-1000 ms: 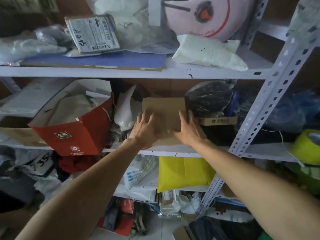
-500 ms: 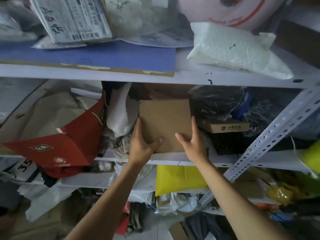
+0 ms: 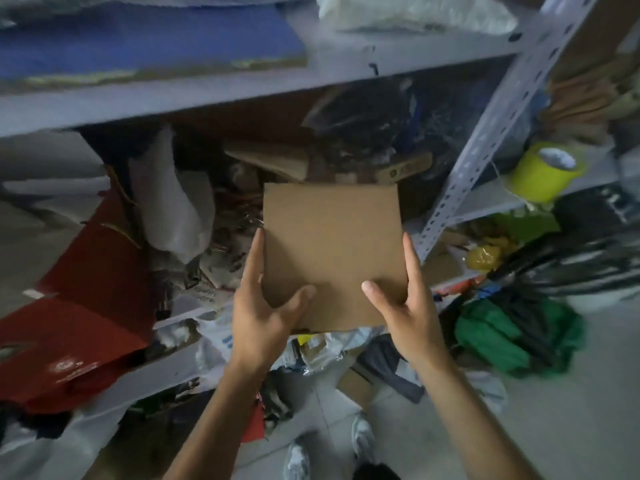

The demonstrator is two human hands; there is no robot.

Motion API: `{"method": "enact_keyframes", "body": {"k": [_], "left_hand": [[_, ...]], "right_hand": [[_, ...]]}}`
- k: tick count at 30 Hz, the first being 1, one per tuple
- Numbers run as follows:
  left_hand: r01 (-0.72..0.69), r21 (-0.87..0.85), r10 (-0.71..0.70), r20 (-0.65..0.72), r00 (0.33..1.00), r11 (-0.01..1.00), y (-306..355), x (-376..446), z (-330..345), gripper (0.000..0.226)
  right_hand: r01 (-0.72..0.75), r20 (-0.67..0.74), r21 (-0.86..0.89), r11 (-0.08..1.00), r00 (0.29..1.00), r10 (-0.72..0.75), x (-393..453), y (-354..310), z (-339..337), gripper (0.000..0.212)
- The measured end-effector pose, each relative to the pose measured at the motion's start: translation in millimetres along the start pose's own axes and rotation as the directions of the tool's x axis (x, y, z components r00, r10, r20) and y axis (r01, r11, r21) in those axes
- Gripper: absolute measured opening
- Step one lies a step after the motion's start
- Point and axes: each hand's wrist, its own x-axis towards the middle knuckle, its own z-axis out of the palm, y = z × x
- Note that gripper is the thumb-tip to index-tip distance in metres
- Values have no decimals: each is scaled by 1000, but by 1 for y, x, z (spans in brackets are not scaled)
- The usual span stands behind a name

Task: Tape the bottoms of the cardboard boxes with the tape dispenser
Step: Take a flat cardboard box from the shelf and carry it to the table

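- Compared with the earlier frames, the flattened cardboard box (image 3: 332,251) has come off the middle shelf and now sits at centre frame, clear of the shelf clutter; the view has tipped downward, so floor and shoes show at the bottom edge.
- Left hand (image 3: 266,306): fingers along the box's left edge, thumb pressed onto its face. It pinches the lower left corner.
- Right hand (image 3: 408,306): mirrors this on the lower right corner, thumb on the face, fingers behind and along the edge.
- No tape dispenser can be identified; a yellow-green tape roll (image 3: 545,171) sits at right of frame, beyond the perforated shelf post (image 3: 485,140).
- Risk 1: the box is held only by its lower edge, so its free upper edge could catch the loose cardboard pieces (image 3: 277,161) just above it and drag them off the shelf.
- Risk 2: the pinch is shallow; a flat, smooth panel may slip or fold.
- Risk 3: bags and clothing (image 3: 519,334) crowd the floor at lower right, a likely tripping hazard when stepping back.
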Motion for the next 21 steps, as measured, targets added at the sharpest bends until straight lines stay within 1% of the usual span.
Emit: {"method": "enact_keyframes", "body": {"k": [2,5,8,11,14,18,21], "left_hand": [[21,10,-22,82,996,1000,-4,-11,11,95],[34,16,-37,211,977,999,-3,-20,33,94],[39,21,-44,324,945,999,1,-31,65,100],[15,17,-21,435,900,1000,12,-48,111,101],[27,-36,-2,565,825,999,26,-70,166,99],[-41,-84,90,726,682,996,54,-120,246,98],[-47,-127,133,838,529,991,76,-172,309,98]], "right_hand": [[-44,-87,-49,998,995,40,-26,5,-11,91],[-126,-217,-35,991,969,116,-60,10,-30,92],[-183,-320,15,983,930,178,-89,13,-57,96],[-209,-465,24,978,863,196,-121,18,-97,100],[-219,-608,23,975,772,188,-160,19,-141,98],[-249,-780,27,968,600,176,-225,18,-207,97],[-277,-878,71,958,439,192,-284,19,-254,97]]}}
